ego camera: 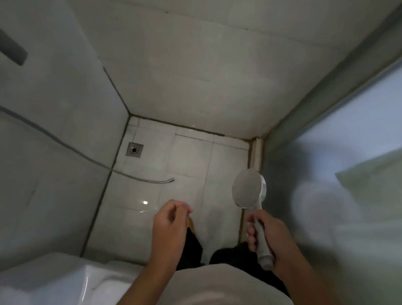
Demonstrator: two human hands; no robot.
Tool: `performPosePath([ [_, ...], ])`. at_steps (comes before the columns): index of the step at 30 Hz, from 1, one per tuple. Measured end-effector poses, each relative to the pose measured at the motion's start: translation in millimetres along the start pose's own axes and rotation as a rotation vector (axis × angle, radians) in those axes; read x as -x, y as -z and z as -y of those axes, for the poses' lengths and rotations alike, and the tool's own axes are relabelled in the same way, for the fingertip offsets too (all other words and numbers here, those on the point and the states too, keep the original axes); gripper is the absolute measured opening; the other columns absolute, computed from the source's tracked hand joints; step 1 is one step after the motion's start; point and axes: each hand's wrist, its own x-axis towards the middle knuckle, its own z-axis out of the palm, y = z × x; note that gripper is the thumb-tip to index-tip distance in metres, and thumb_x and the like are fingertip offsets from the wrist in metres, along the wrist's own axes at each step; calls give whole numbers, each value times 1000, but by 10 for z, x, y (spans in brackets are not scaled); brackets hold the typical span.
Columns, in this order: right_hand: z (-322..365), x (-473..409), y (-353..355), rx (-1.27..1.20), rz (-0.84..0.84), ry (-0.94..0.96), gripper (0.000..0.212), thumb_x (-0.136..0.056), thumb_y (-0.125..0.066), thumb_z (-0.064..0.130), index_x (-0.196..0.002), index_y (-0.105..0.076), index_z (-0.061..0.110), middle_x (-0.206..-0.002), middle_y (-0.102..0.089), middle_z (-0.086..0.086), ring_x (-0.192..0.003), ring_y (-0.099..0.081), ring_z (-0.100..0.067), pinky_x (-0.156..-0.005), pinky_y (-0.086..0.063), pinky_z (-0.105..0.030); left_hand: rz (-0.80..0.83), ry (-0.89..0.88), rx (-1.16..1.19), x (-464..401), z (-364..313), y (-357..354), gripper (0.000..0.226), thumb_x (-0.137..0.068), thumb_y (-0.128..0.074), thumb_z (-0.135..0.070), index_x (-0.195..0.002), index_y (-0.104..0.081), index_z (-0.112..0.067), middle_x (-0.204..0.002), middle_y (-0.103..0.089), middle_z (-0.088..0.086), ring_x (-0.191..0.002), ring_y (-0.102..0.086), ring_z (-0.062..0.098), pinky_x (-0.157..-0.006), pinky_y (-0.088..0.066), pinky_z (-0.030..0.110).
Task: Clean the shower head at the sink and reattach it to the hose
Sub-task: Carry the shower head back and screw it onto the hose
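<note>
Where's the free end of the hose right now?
In the head view, the hose end lies on the floor tiles, just below-right of the drain, ahead of the left hand.

Small home bathroom, shower corner. Pale glazed wall tiles with dark grout, glossy white floor tiles, square metal floor drain at 11 o'clock, loose silver flexible hose trailing nearby, white ceramic fixture at 7 o'clock.
</note>
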Motion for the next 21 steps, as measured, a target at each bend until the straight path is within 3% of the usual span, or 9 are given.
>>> performPosePath([
  [5, 222, -644, -275, 121, 25, -74, 24, -99, -49, 26, -86, -56, 8, -55, -50, -4, -42, -43, -15, -38, -38, -26, -26, 117, -11, -472, 323, -89, 30, -94, -52, -10, -65, -59, -15, -51, -46, -10, -50, -41, 5, -54, -34, 26],
  [9, 433, -1313, -516, 195, 43, -123, 18, -96, -52, 25, -85, -56, 11, -55, -51, -1, -45, -44, -14, -40, -40, -24, -81, 187, -1, -1039, 497, -240, 34, -91, -54, -8, -61, -58, -24, -52, -48, -8, -49, -42, 5, -50, -35, 22],
  [15, 708, -2348, -895, 307, 73, -173, 17, -95, -52, 23, -83, -56, 13, -57, -52, 0, -46, -46, -13, -43, -41, -24, -135, 180, -173, -1941, 823, -434, 21, -93, -51, -13, -77, -65, -11, -63, -56, -11, -56, -50, -1, -56, -40, 7],
  [21, 733, -3542, -1169, 391, 65, -232, 25, -92, -57, 16, -67, -52, 13, -56, -49, -2, -41, -44, -13, -41, -40, -22, -141, 353, -449, -2862, 1734, -431, 15, -91, -54, -21, -82, -61, -13, -78, -64, 0, -71, -57, 17, -66, -47, 32],
])
